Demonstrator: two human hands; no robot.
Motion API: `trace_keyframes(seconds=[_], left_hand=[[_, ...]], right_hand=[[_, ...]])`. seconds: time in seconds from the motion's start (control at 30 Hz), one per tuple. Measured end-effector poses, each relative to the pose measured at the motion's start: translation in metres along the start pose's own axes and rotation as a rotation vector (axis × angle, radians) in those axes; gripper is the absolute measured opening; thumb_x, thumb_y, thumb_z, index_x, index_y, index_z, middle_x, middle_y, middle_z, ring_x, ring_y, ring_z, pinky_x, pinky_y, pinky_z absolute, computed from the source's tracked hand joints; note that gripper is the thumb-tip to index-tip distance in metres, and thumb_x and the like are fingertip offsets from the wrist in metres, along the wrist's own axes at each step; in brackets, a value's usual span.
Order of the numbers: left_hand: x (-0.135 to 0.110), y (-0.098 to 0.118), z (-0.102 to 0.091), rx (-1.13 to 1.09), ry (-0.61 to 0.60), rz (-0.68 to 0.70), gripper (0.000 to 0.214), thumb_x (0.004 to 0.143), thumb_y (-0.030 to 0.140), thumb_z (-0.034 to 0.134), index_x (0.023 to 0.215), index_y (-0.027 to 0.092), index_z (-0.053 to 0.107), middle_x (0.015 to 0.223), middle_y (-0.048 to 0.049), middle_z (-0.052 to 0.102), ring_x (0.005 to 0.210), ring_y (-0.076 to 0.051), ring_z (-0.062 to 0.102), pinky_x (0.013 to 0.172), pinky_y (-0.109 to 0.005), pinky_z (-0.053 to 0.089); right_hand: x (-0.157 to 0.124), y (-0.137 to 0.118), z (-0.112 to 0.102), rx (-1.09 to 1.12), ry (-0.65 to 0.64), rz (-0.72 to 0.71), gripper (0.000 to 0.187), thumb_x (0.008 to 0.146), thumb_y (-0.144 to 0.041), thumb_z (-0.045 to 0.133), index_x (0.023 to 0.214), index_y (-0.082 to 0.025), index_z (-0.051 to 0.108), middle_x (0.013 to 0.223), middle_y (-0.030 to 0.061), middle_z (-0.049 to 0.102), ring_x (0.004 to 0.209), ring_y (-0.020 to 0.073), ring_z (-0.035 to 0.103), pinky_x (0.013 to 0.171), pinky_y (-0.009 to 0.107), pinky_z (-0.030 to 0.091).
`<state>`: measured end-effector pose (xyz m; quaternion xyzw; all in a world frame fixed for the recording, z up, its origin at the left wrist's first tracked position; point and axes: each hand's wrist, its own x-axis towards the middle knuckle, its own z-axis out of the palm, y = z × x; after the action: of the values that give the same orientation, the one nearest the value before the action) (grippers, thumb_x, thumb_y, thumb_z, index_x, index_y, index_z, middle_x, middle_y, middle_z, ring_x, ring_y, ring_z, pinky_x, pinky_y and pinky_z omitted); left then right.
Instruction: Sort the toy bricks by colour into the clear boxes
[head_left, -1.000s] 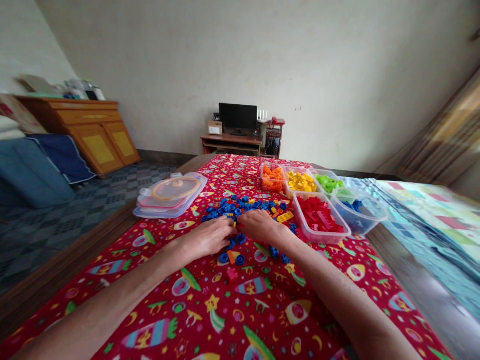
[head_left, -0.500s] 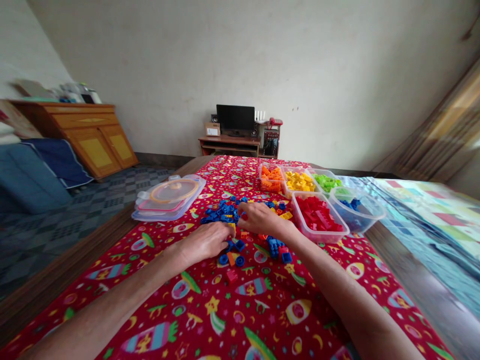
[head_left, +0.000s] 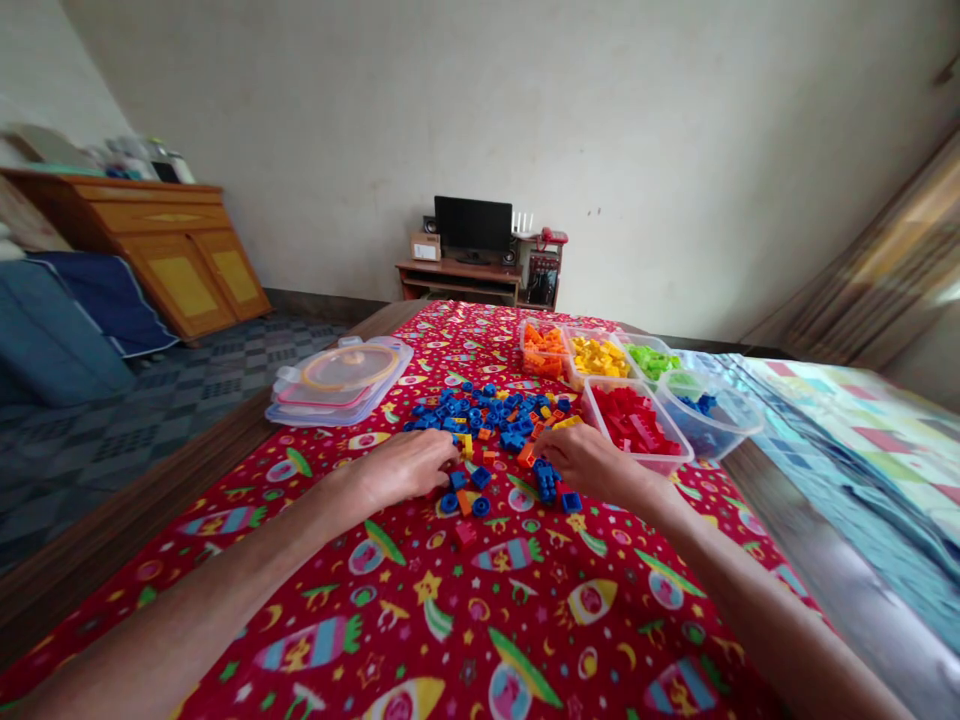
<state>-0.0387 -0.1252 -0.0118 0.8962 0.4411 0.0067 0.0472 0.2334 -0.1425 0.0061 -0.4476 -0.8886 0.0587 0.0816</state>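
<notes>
A loose pile of toy building bricks (head_left: 480, 405), mostly blue with some orange, yellow and red ones, lies on the red patterned cloth (head_left: 517, 600). At the pile's near left edge is my left hand (head_left: 412, 465), fingers curled down and closed; what they hold is hidden. My right hand (head_left: 581, 458) is at the pile's right side, its fingers bent together beside an orange brick (head_left: 527, 456) and a blue brick (head_left: 547, 482). I cannot make out what is in them. Between the hands are blue wheel-like pieces (head_left: 481, 507) and a red brick (head_left: 464, 537).
To the right stand clear tubs: red bricks (head_left: 634, 420), orange bricks (head_left: 545, 350), yellow bricks (head_left: 600, 357), green bricks (head_left: 652, 362), and a round tub (head_left: 724, 440) with a few blue ones. Stacked lids (head_left: 337, 385) lie left. A bed (head_left: 847, 430) adjoins the right edge.
My right hand has moved right, from the pile's middle to its right side near the red tub. My left hand has shifted slightly left. The view has tilted a little.
</notes>
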Motion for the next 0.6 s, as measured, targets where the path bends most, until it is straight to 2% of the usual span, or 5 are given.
trace_keyframes(seconds=[0.07, 0.2, 0.27, 0.47, 0.6], left_hand=[[-0.004, 0.002, 0.002, 0.056, -0.028, 0.018, 0.016, 0.079, 0.016, 0.055, 0.085, 0.022, 0.068, 0.09, -0.0045, 0.069, 0.085, -0.022, 0.066, 0.071, -0.028, 0.048], [-0.01, 0.008, 0.01, 0.149, 0.031, -0.04, 0.025, 0.078, 0.011, 0.055, 0.098, 0.023, 0.065, 0.102, -0.0052, 0.068, 0.096, -0.024, 0.064, 0.079, -0.031, 0.046], [-0.011, 0.012, 0.011, 0.159, 0.021, -0.08, 0.027, 0.077, 0.009, 0.056, 0.099, 0.024, 0.065, 0.099, -0.0056, 0.068, 0.095, -0.025, 0.064, 0.08, -0.033, 0.046], [-0.003, 0.013, -0.003, 0.149, -0.142, -0.122, 0.027, 0.078, 0.017, 0.059, 0.103, 0.023, 0.063, 0.089, -0.0062, 0.07, 0.084, -0.025, 0.066, 0.07, -0.03, 0.046], [0.001, 0.008, -0.01, 0.062, -0.138, -0.091, 0.032, 0.077, 0.019, 0.058, 0.107, 0.026, 0.063, 0.087, -0.0013, 0.071, 0.078, -0.021, 0.067, 0.062, -0.024, 0.043]], right_hand=[[-0.018, -0.003, 0.002, -0.128, -0.038, 0.113, 0.025, 0.093, -0.023, 0.045, 0.087, -0.016, 0.069, 0.08, 0.0081, 0.07, 0.069, 0.0149, 0.061, 0.058, 0.025, 0.033], [-0.032, -0.016, -0.001, -0.304, -0.156, 0.251, 0.032, 0.093, -0.04, 0.052, 0.087, -0.015, 0.071, 0.085, 0.0126, 0.07, 0.074, 0.0202, 0.064, 0.057, 0.027, 0.035], [-0.03, -0.019, -0.002, -0.321, -0.188, 0.233, 0.034, 0.093, -0.043, 0.052, 0.088, -0.016, 0.072, 0.087, 0.0127, 0.071, 0.076, 0.0209, 0.065, 0.059, 0.028, 0.037], [-0.026, -0.014, 0.006, -0.224, -0.24, 0.14, 0.027, 0.09, -0.042, 0.057, 0.093, -0.018, 0.069, 0.089, 0.0069, 0.07, 0.081, 0.018, 0.064, 0.064, 0.026, 0.036], [-0.028, -0.01, 0.01, -0.14, -0.227, 0.132, 0.018, 0.087, -0.033, 0.06, 0.094, -0.018, 0.067, 0.086, 0.0047, 0.068, 0.076, 0.0153, 0.061, 0.062, 0.025, 0.033]])
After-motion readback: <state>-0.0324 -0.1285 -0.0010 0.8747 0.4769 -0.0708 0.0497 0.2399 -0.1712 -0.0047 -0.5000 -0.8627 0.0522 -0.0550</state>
